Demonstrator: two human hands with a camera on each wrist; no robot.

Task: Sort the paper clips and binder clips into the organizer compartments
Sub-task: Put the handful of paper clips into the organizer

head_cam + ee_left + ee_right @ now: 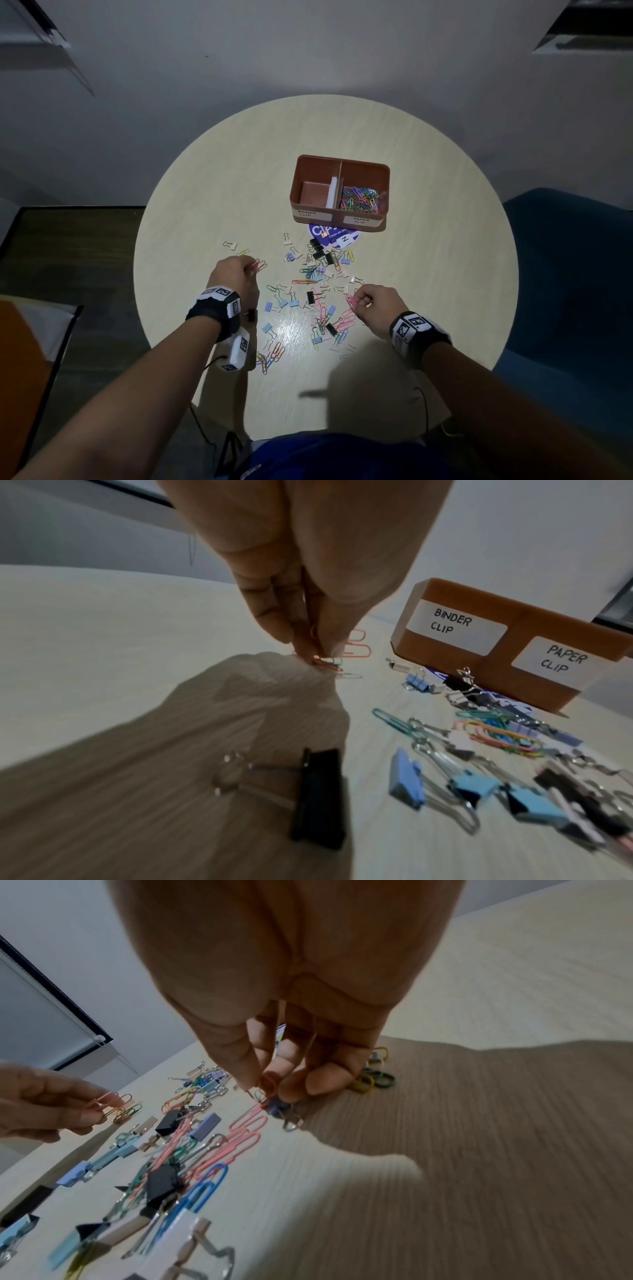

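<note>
Table (212, 192) under both my hands. Organizer (339, 192) far ahead of right hand (375, 308), paper clips in its right compartment. Left hand (234, 274) pinches few paper clips (329, 664). Right hand fingertips clamp pink paper clip (268, 1085) at pile edge.

**An office-like room with a small meeting table**

A round, pale wood-grain tabletop (212, 192) stands against a plain grey wall (308, 51). A blue upholstered chair (568, 274) sits to the right of the right grip. A roller blind with a dark frame (41, 1010) hangs beyond the left grip. Dark flooring (75, 253) lies left of it. Hand-lettered labels mark a brown stationery organizer (534, 631).
</note>
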